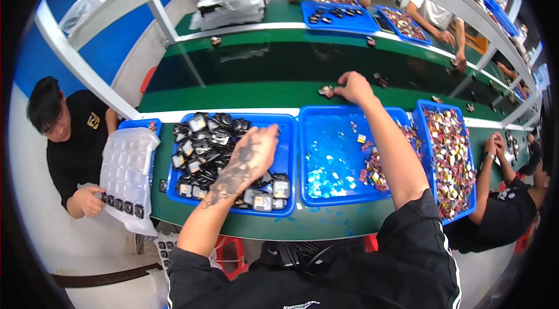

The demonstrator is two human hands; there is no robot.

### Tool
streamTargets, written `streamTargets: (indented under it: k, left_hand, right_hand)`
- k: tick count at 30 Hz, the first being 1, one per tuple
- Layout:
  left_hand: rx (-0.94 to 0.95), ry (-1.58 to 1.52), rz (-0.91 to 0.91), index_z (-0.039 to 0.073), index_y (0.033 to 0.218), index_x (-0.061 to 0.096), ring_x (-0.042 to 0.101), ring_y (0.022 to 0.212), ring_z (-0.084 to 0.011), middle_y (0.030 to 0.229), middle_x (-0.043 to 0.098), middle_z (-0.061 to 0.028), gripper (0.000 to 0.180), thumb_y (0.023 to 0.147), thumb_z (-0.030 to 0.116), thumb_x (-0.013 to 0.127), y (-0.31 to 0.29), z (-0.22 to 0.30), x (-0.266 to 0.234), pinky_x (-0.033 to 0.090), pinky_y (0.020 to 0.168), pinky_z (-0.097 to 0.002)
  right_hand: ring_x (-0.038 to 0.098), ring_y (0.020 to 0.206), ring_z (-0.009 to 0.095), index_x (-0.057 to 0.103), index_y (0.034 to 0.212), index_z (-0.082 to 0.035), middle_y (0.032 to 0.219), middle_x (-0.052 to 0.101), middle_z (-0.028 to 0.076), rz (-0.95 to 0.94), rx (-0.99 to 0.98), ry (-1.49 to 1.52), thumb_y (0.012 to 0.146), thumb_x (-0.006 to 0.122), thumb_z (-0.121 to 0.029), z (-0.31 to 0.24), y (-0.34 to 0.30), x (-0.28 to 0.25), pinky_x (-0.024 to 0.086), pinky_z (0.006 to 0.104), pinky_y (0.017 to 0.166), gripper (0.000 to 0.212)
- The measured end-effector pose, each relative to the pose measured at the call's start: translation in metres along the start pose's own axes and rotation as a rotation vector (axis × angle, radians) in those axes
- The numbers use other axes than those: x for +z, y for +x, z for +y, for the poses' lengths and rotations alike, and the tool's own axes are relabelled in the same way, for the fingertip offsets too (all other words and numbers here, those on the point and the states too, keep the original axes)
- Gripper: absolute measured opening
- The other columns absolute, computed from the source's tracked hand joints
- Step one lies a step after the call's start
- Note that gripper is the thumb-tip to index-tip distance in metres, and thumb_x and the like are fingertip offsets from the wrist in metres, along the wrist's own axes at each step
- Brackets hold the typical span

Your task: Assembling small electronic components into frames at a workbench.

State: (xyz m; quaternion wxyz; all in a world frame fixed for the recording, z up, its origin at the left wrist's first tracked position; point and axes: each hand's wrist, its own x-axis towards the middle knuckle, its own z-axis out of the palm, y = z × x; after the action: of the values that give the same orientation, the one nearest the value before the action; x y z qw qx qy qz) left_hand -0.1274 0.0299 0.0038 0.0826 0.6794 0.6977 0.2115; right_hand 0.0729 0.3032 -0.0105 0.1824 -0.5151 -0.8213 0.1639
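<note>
My left hand point(256, 152) is over a blue tray point(283, 134) heaped with black square modules point(201, 140), some with pale faces. Its fingers are curled together, and whatever they hold, if anything, is hidden. My right hand point(356, 89) reaches over the dark green conveyor belt point(256, 85), thumb and forefinger apart. Just left of its fingertips lies a small reddish and silver part point(326, 91); whether they touch it I cannot tell. Under my right forearm stands a second blue tray point(308, 152) with shiny bits on its bottom and small red, yellow and white parts point(378, 172) at its right.
A blue bin point(428, 134) full of small parts stands at the right. On the left, a person point(75, 134) handles a clear plastic tray point(129, 163). Several people work across the belt and to the right. White frame bars point(78, 64) cross overhead.
</note>
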Motion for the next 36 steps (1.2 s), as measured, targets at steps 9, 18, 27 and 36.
streamTargets:
  k: [9, 18, 27, 36]
  left_hand:
    - [-0.297, -1.593, -0.058, 0.0, 0.105, 0.057, 0.068, 0.084, -0.0194, 0.109, 0.066, -0.0136, 0.012, 0.097, 0.01, 0.055, 0.014, 0.061, 0.008, 0.057, 0.073, -0.0303]
    - [-0.032, -1.016, -0.03, 0.006, 0.128, 0.059, 0.057, 0.096, -0.015, 0.116, 0.052, -0.0098, 0.042, 0.086, 0.001, 0.064, -0.008, 0.08, 0.014, 0.052, 0.075, -0.0251]
    - [0.01, -1.095, 0.051, 0.008, 0.104, 0.073, 0.058, 0.098, -0.0183, 0.109, 0.058, -0.0121, 0.027, 0.078, 0.014, 0.078, -0.019, 0.093, 0.016, 0.052, 0.077, -0.0273]
    - [-0.19, -1.511, -0.042, 0.001, 0.099, 0.074, 0.057, 0.099, -0.0134, 0.111, 0.058, -0.0106, 0.02, 0.081, 0.01, 0.076, -0.021, 0.089, 0.023, 0.049, 0.077, -0.0253]
  right_hand:
    - [0.066, 0.089, 0.034, 0.072, 0.091, -0.006, 0.087, 0.07, 0.014, -0.314, -0.118, -0.086, 0.075, 0.071, -0.012, 0.007, -0.134, -0.089, 0.053, 0.0407, 0.082, 0.017]
    - [0.059, 0.074, 0.007, 0.064, 0.091, -0.001, 0.088, 0.066, 0.003, -0.1, 0.099, 1.051, 0.085, 0.069, -0.002, -0.023, -0.203, -0.075, 0.047, 0.0201, 0.067, 0.008]
    - [0.058, 0.073, 0.009, 0.06, 0.099, -0.004, 0.086, 0.064, 0.003, -0.198, 0.266, 1.783, 0.091, 0.065, -0.008, -0.065, -0.236, -0.05, 0.047, 0.0219, 0.065, 0.011]
    - [0.061, 0.086, 0.009, 0.06, 0.098, 0.001, 0.092, 0.065, 0.006, -0.118, 0.099, 1.342, 0.086, 0.067, 0.002, -0.076, -0.246, -0.043, 0.049, 0.0227, 0.077, 0.013]
